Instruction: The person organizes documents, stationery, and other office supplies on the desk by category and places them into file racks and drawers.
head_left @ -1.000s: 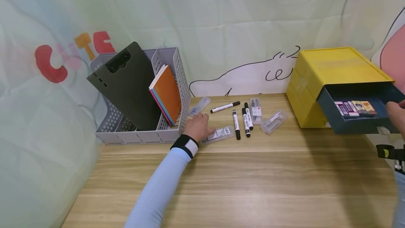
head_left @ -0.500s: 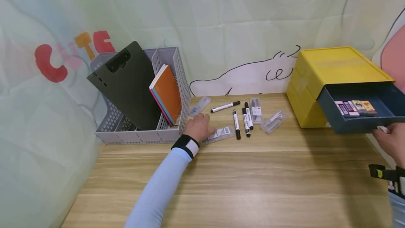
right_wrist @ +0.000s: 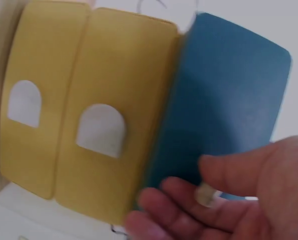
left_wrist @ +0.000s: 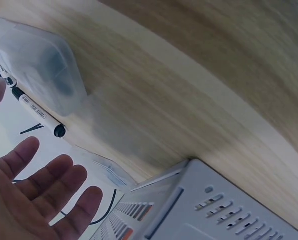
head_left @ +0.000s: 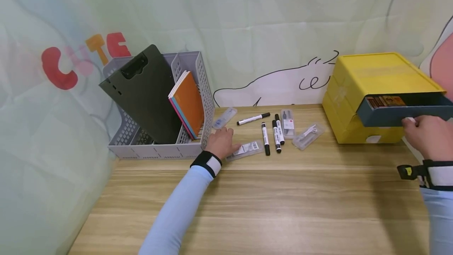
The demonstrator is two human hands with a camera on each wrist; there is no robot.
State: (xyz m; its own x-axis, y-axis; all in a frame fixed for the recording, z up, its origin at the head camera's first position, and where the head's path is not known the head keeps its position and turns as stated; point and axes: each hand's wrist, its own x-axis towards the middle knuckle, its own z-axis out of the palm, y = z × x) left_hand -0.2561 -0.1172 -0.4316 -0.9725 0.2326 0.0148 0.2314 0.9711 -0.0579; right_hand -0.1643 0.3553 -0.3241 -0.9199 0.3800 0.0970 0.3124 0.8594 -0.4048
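With thumb and fingers, my right hand [head_left: 429, 139] pinches the small pale pull tab [right_wrist: 205, 195] on the front of a dark blue drawer [head_left: 383, 117]. This drawer sticks partly out of the top of a yellow drawer unit [head_left: 393, 72], and small boxes [head_left: 385, 101] show inside it. My left hand [head_left: 220, 144] lies relaxed over the table, its fingers loosely bent and holding nothing. Beside its thumb is a clear plastic case [head_left: 249, 149] with a barcode label; another clear case [head_left: 225, 118] lies just beyond its fingertips.
A grey perforated organizer [head_left: 155, 151] at left holds a dark clipboard [head_left: 145, 93] and several thin notebooks [head_left: 189, 105]. Between it and the yellow unit lie several black-and-white markers [head_left: 266, 139] and further clear cases [head_left: 309, 136]. A printed curtain [head_left: 265, 30] hangs behind.
My right hand has taken hold of the drawer's tab and moved forward and left. The blue drawer has slid further into the yellow unit. My left hand has stayed in place.
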